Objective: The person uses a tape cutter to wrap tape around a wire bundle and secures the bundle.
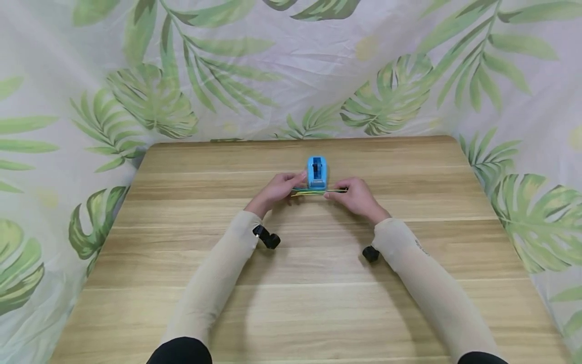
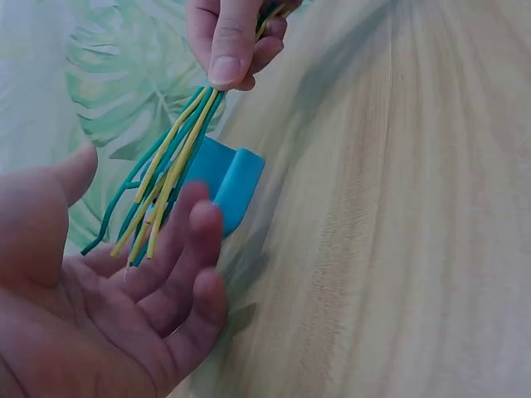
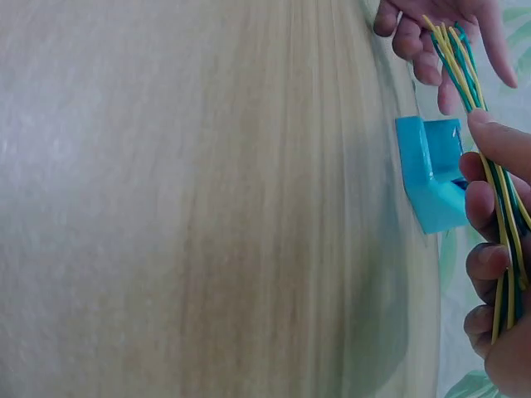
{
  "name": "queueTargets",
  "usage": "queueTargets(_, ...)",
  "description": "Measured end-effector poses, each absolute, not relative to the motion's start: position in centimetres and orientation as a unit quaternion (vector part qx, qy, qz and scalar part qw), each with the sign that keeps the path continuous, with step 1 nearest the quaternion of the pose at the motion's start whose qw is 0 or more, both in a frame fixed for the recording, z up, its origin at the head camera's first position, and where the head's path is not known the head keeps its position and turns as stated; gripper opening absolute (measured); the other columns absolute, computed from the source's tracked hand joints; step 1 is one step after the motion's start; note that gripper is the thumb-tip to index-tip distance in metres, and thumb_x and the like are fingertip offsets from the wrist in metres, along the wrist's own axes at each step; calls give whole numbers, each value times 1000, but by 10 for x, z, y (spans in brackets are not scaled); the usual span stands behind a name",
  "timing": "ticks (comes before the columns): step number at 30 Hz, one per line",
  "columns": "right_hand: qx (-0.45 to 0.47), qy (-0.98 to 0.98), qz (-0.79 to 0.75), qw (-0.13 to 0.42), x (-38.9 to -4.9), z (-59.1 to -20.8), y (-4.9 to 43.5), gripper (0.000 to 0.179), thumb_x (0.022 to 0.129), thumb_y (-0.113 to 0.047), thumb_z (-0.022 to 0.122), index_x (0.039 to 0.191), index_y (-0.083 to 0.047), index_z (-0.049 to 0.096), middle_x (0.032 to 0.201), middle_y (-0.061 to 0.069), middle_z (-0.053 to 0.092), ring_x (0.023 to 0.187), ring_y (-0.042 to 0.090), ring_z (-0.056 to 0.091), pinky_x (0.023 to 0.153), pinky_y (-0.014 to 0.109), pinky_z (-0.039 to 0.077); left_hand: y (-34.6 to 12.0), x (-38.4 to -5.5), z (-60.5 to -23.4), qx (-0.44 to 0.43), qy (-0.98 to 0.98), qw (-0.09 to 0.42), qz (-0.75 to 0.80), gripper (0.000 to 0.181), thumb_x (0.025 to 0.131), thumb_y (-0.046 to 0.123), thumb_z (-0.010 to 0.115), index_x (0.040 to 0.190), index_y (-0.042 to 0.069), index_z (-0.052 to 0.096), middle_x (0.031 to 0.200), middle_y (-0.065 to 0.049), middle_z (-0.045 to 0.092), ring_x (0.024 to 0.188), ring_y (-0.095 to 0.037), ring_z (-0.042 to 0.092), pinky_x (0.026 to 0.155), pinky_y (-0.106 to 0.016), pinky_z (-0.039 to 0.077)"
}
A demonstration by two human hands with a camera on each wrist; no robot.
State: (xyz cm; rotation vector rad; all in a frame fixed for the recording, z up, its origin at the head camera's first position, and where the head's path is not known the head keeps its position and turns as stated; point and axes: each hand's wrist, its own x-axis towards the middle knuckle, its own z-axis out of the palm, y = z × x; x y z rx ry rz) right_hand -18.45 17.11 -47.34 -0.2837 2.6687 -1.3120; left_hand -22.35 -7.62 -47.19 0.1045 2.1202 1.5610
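Note:
A bundle of thin green and yellow wires (image 1: 313,192) runs between the two hands, low over the table. My right hand (image 1: 358,196) grips it, with the thumb pressed along the wires and the fingers curled round them in the right wrist view. The free ends (image 2: 158,199) fan out unevenly above the palm of my left hand (image 2: 108,307). That hand is spread, its thumb apart and its fingers loosely bent, and whether it touches the tips I cannot tell. Just beyond the wires stands a blue tape dispenser (image 1: 317,173), partly hidden behind them in the left wrist view.
The wood-grained table (image 1: 309,303) extends around both arms. Behind it hangs a leaf-patterned cloth (image 1: 313,76), which also covers both sides. A small black camera (image 1: 268,237) is strapped at the left wrist, another black device (image 1: 371,254) at the right.

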Motion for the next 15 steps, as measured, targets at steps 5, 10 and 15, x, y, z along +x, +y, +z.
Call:
queueTargets(5, -100, 891, -438, 66, -179, -469, 167, 24, 87, -33, 81, 97, -11, 80, 92, 1, 74, 79, 20, 59, 70, 34, 51, -84, -213, -469, 31, 732, 317, 602, 59, 100, 55, 54, 131, 6, 63, 109, -16, 72, 74, -20, 66, 57, -29, 46)
queueTargets(10, -122, 894, -428, 42, -173, -466, 163, 24, 87, -32, 82, 96, -10, 79, 91, 1, 74, 77, 19, 61, 70, 33, 52, -87, -208, -470, 7, 711, 335, 619, 55, 97, 53, 61, 130, 9, 66, 105, -14, 73, 68, -17, 63, 57, -27, 46)
queueTargets(15, -154, 897, -415, -2, -170, -465, 160, 23, 85, -31, 83, 92, -9, 79, 86, -1, 74, 73, 17, 59, 65, 33, 50, -88, -203, -470, -9, 703, 328, 631, 41, 97, 39, 69, 123, 7, 70, 89, -8, 74, 58, -12, 58, 53, -25, 46)
